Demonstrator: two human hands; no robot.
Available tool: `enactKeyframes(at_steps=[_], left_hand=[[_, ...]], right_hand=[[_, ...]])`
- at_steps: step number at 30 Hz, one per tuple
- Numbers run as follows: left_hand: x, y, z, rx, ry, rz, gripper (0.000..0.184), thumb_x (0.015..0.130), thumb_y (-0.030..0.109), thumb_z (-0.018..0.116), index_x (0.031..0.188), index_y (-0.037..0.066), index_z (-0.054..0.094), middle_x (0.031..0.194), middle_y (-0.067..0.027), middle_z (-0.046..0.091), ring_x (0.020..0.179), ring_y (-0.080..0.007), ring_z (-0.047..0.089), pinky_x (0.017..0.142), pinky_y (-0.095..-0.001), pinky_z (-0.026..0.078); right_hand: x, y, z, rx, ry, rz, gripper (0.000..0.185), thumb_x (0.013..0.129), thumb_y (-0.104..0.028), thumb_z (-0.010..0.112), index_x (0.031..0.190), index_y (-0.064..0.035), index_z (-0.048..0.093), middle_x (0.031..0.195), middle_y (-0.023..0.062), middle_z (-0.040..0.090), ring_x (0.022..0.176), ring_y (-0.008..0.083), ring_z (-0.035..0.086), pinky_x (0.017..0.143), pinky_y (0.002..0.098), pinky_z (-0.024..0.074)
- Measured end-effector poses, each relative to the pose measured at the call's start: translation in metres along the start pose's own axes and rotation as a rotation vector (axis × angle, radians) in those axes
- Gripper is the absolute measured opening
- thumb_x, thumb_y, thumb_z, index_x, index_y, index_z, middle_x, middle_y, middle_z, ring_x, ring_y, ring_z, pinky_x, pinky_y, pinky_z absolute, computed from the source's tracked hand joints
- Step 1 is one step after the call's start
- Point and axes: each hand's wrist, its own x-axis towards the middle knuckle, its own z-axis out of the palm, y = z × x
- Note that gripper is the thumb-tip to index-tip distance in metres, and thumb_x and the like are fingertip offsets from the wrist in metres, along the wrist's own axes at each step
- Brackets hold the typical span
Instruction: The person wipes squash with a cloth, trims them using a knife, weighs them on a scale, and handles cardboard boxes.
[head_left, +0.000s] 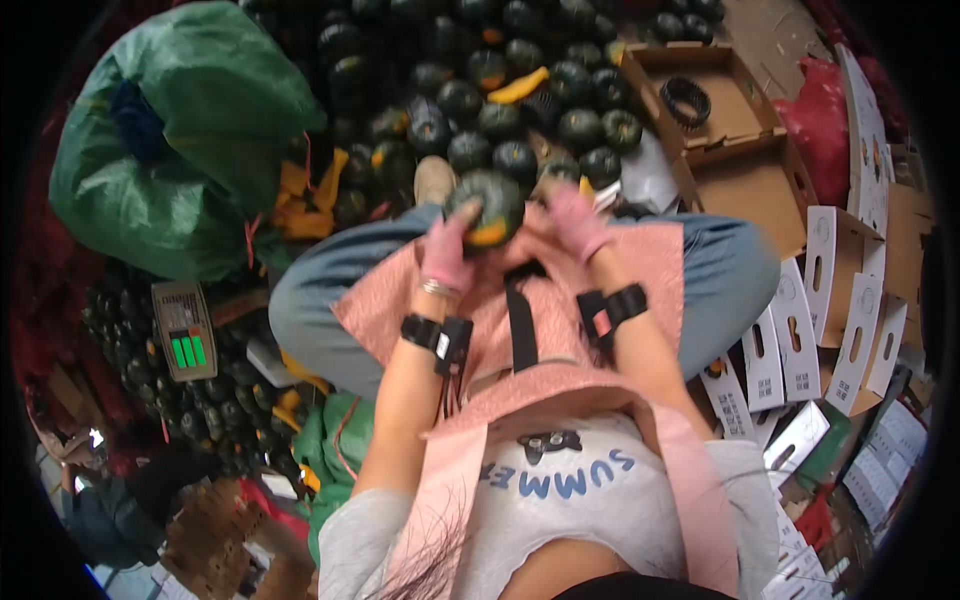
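My left hand (450, 242), in a pink fingerless glove, grips a dark green pumpkin (487, 207) with an orange patch, held above my lap. Just to the right of it is my right hand (572, 215), gloved the same way and apart from the pumpkin. Motion smears its fingers, so I cannot make out whether anything is in them. A pink apron (640, 262) covers my lap between my bent knees. Beyond my hands lie many more dark green pumpkins (498, 120), with a yellow-orange strip (518, 86) among them.
A large green sack (190, 130) stands at the left, above a scale (184, 330) with a lit green display. On the right are open cardboard boxes (745, 190), a roll of black tape-like material (685, 101) in one, and white cartons (795, 330). Red net sacks (815, 130) lie behind.
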Motion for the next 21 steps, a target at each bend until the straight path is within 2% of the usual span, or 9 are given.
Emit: enactKeyframes(at_steps=[4,8,9,12,14,17,18,20,21], left_hand=[[-0.016,0.043,0.007,-0.148,0.022,0.236,0.034,0.082,0.016,0.066,0.112,0.002,0.059,0.11,-0.0102,0.062,0.099,-0.0232,0.06,0.089,-0.0373,0.049],[-0.066,0.09,-0.006,-0.177,-0.025,0.338,0.035,0.086,0.018,0.063,0.116,0.002,0.056,0.118,-0.0118,0.059,0.109,-0.0228,0.057,0.096,-0.0363,0.045],[-0.08,0.1,-0.007,-0.173,-0.018,0.362,0.035,0.086,0.018,0.062,0.116,0.002,0.056,0.119,-0.0116,0.058,0.11,-0.0235,0.056,0.097,-0.0372,0.044],[-0.118,0.122,-0.016,-0.187,0.048,0.412,0.036,0.086,0.021,0.061,0.118,0.004,0.055,0.121,-0.0112,0.057,0.113,-0.0259,0.055,0.097,-0.0449,0.045],[-0.132,0.134,-0.015,-0.184,0.076,0.456,0.037,0.086,0.022,0.062,0.117,0.005,0.055,0.123,-0.0117,0.056,0.113,-0.0265,0.054,0.094,-0.0441,0.047],[-0.136,0.142,-0.025,-0.305,0.112,0.449,0.039,0.085,0.022,0.062,0.118,0.004,0.053,0.124,-0.0133,0.055,0.115,-0.0293,0.052,0.095,-0.0468,0.045],[-0.137,0.143,-0.025,-0.342,0.098,0.441,0.04,0.085,0.022,0.062,0.119,0.003,0.053,0.123,-0.0136,0.055,0.115,-0.0299,0.051,0.095,-0.0478,0.045],[-0.141,0.144,-0.022,-0.345,0.037,0.443,0.042,0.084,0.021,0.063,0.12,0.002,0.052,0.123,-0.0149,0.054,0.115,-0.0319,0.051,0.096,-0.0509,0.042],[-0.142,0.146,-0.024,-0.349,0.009,0.438,0.042,0.084,0.021,0.063,0.12,0.002,0.052,0.123,-0.0152,0.054,0.116,-0.0321,0.05,0.096,-0.0509,0.042]], right_hand=[[-0.006,-0.076,-0.071,-0.343,0.325,-0.202,0.022,0.087,-0.023,0.053,0.077,-0.004,0.058,0.07,0.0193,0.057,0.061,0.0372,0.052,0.054,0.0368,0.0441],[-0.09,-0.138,-0.077,-0.357,-0.191,-0.431,0.023,0.079,-0.005,0.057,0.101,-0.0033,0.052,0.088,0.0172,0.052,0.079,0.0339,0.055,0.068,0.0376,0.0466],[-0.113,-0.145,-0.077,-0.7,-0.401,-0.588,0.015,0.084,-0.005,0.052,0.098,-0.0074,0.05,0.081,0.0125,0.059,0.076,0.0307,0.062,0.06,0.0378,0.0522],[-0.159,-0.16,-0.066,-0.874,-1.143,-0.182,0.022,0.088,-0.018,0.041,0.098,-0.0074,0.058,0.088,0.015,0.064,0.084,0.0315,0.065,0.069,0.0421,0.0524],[-0.159,-0.163,-0.057,-0.993,-1.132,0.181,0.024,0.087,-0.02,0.046,0.104,-0.0047,0.054,0.091,0.0205,0.065,0.087,0.0343,0.065,0.072,0.0437,0.0517],[-0.143,-0.12,-0.062,-0.773,-0.887,0.176,0.038,0.084,-0.016,0.049,0.119,-0.0022,0.041,0.09,0.0275,0.062,0.084,0.0408,0.063,0.07,0.0462,0.0505],[-0.138,-0.096,-0.065,-0.672,-0.795,-0.083,0.04,0.084,-0.009,0.045,0.123,-0.0016,0.04,0.087,0.0248,0.064,0.079,0.0348,0.066,0.063,0.0408,0.0516],[-0.114,-0.146,-0.082,0.146,-0.89,0.724,0.049,0.082,-0.004,0.045,0.131,-0.0058,0.043,0.089,0.0119,0.065,0.072,0.0143,0.062,0.059,0.0247,0.0491],[-0.117,-0.135,-0.077,0.137,-0.815,0.578,0.048,0.082,-0.005,0.046,0.131,-0.0055,0.045,0.09,0.012,0.064,0.073,0.0149,0.061,0.061,0.0248,0.0493]])
